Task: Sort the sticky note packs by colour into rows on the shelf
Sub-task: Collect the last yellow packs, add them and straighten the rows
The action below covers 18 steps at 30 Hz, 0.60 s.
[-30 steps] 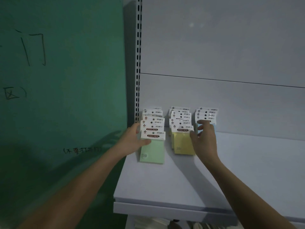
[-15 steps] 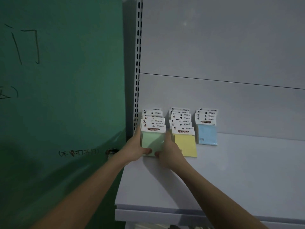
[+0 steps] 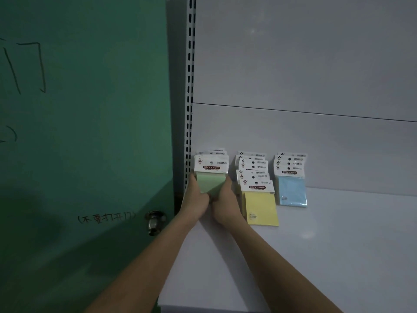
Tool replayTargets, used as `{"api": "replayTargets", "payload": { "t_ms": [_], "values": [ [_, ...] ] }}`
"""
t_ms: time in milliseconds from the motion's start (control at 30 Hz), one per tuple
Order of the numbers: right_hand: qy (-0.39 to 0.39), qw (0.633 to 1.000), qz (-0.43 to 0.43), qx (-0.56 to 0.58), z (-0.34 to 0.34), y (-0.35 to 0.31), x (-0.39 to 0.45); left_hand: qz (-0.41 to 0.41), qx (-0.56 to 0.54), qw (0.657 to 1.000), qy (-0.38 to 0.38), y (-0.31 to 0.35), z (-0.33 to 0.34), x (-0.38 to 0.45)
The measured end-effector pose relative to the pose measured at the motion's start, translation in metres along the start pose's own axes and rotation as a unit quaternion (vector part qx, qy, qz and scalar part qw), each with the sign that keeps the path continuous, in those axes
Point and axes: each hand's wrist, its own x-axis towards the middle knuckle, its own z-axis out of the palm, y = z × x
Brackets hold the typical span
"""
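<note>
**Squaring up the green row**

Both hands grip the green packs at the far left of the shelf, hard by the slotted upright. The left hand is pressed against the left edge of the stack and the right hand against its right edge, so the stack is pinched between them, fingers curled under the front.

To do this well, I judge the hands should press evenly from both sides and slide the packs back until their header cards line up like those of the neighbouring rows, keeping a clear gap to the yellow packs just beside the right hand.

There are three rows, one per colour. The green row shows about three header cards, though the hands hide part of it. The yellow row shows about six. The blue packs, furthest right and apart from the hands, show about four. The overlap makes each count uncertain.
</note>
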Motion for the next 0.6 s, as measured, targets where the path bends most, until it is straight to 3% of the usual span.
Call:
{"api": "replayTargets", "payload": {
  "t_ms": [67, 233, 300, 600],
  "values": [
    [0.027, 0.999, -0.016, 0.003, 0.003, 0.006, 0.000, 0.001, -0.031, 0.999, -0.018, 0.000, -0.001, 0.001],
    [-0.023, 0.992, 0.002, 0.128, -0.003, 0.003, 0.002, 0.019, -0.020, 0.996, -0.086, 0.004, -0.014, 0.010],
    [-0.034, 0.991, 0.000, 0.126, -0.004, 0.002, 0.005, 0.026, -0.009, 0.994, -0.102, 0.005, -0.016, 0.013],
    [-0.058, 0.992, -0.017, 0.108, -0.008, 0.004, 0.006, 0.043, -0.027, 0.995, -0.087, 0.001, -0.013, 0.013]
  ]
}}
